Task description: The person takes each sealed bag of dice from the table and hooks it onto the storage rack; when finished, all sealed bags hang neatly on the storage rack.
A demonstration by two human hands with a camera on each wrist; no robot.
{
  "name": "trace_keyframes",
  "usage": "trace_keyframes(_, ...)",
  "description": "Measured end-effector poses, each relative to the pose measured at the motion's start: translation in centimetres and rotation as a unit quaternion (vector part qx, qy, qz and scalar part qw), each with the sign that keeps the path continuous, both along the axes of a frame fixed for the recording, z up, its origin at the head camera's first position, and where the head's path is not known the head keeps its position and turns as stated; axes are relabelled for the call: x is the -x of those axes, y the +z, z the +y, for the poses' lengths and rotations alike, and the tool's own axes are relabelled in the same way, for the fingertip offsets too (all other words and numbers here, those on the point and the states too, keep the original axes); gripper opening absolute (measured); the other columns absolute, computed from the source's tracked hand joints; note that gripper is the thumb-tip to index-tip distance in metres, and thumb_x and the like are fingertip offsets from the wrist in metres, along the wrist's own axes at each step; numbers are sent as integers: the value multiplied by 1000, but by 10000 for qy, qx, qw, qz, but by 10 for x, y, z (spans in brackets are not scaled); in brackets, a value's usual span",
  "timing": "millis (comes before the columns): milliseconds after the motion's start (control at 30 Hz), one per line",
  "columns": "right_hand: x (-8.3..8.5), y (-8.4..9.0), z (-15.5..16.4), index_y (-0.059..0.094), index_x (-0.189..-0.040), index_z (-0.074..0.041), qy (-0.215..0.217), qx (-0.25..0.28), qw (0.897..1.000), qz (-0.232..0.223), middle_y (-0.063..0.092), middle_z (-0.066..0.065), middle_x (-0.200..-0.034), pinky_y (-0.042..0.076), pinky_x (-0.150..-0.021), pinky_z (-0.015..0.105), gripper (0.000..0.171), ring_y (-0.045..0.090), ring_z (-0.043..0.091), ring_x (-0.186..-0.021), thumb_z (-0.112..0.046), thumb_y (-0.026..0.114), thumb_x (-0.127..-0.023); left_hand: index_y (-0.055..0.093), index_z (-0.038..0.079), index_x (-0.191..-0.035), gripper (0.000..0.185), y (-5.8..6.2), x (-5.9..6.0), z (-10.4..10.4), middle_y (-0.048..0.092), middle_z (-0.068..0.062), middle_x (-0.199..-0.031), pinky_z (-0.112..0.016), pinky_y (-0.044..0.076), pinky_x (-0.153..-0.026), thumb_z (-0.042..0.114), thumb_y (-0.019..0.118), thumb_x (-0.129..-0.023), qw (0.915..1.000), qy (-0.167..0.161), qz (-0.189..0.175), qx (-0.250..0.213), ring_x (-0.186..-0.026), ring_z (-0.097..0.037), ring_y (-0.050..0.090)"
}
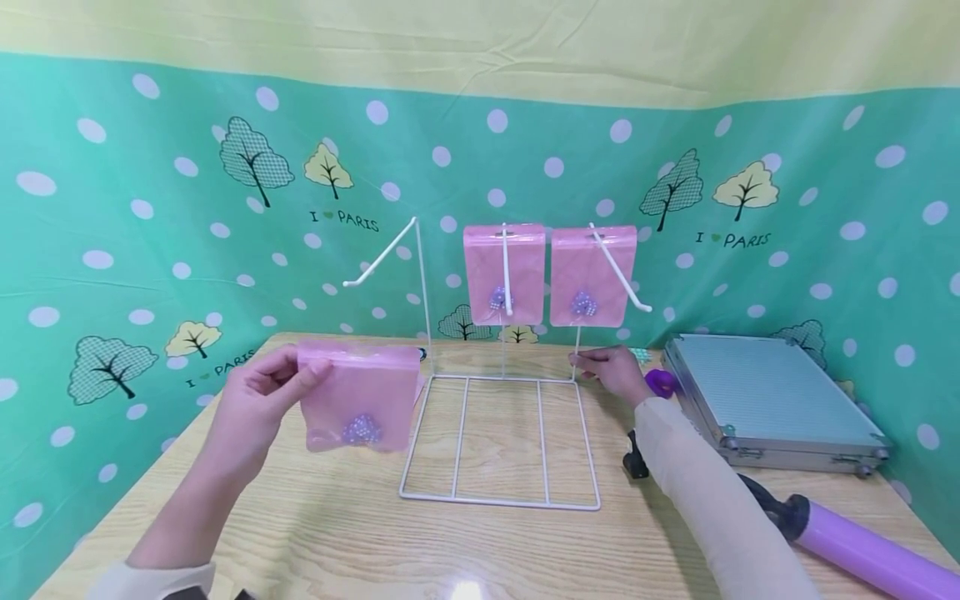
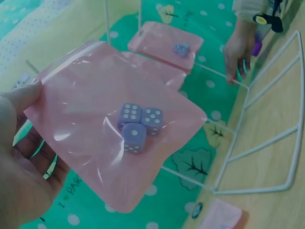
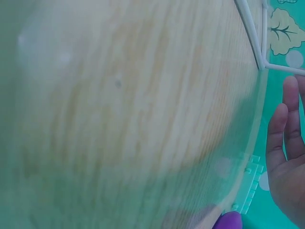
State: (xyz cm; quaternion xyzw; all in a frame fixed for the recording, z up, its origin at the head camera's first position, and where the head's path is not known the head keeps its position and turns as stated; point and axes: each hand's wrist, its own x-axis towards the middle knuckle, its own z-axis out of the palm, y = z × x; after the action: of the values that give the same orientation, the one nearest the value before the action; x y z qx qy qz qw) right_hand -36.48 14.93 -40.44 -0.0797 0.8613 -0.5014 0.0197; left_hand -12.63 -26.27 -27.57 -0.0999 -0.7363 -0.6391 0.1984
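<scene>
Pink zip bag [image 1: 362,406] with three lilac dice [image 2: 137,125] sagging in its bottom hangs from my left hand [image 1: 258,396], which pinches its upper left corner between thumb and fingers, zip edge up and level, to the left of the white wire rack [image 1: 501,437] and above the wooden table [image 1: 315,533]. From that grip the empty left hook [image 1: 378,254] lies up and to the right, its long axis sloping toward me and to my left, tip low. So my left hand is the nearer one. My right hand [image 1: 615,371] rests with fingers lightly on the rack's right rear upright; two more bags [image 1: 547,273] already hang on the other hooks.
</scene>
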Motion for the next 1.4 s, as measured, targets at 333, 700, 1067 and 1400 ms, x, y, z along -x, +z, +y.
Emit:
trace_keyframes(333, -1, 1, -1, 71, -122, -1, 15, -7, 10000, 34, 75, 14, -111, 53, -72, 31, 38, 72, 22, -90, -31, 71, -98, 77, 5, -97, 14, 25, 1, 17, 71, -1, -80, -19, 50, -69, -3, 66, -97, 9917, 343, 794, -954, -71, -11, 61)
trace_keyframes(700, -1, -1, 2, 70, -124, -2, 6, -86, 9999, 68, 74, 15, -112, 53, -73, 31, 41, 72, 22, -90, -33, 70, -99, 76, 3, -94, 6, 39, 7, 32, 71, -3, -76, -18, 54, -64, 4, 71, -96, 9818, 801, 778, -1538, -65, -11, 62)
trace_keyframes(1067, -1, 1, 1, 71, -123, -2, -29, -59, 10000, 44, 75, 14, -112, 54, -73, 30, 37, 72, 21, -89, -30, 70, -99, 72, 5, -95, 18, 43, 10, 42, 68, -3, -84, -24, 57, -60, 22, 75, -95, 9718, 929, 141, -2163, -70, -13, 62)
trace_keyframes(1400, -2, 0, -1, 71, -123, -2, -78, -56, 10000, 16, 74, 15, -114, 54, -75, 29, 38, 71, 21, -89, -31, 70, -99, 73, 8, -94, 13, 35, 21, 43, 67, -2, -82, -21, 57, -62, 21, 75, -95, 9712, 1306, 180, -1984, -70, -13, 61)
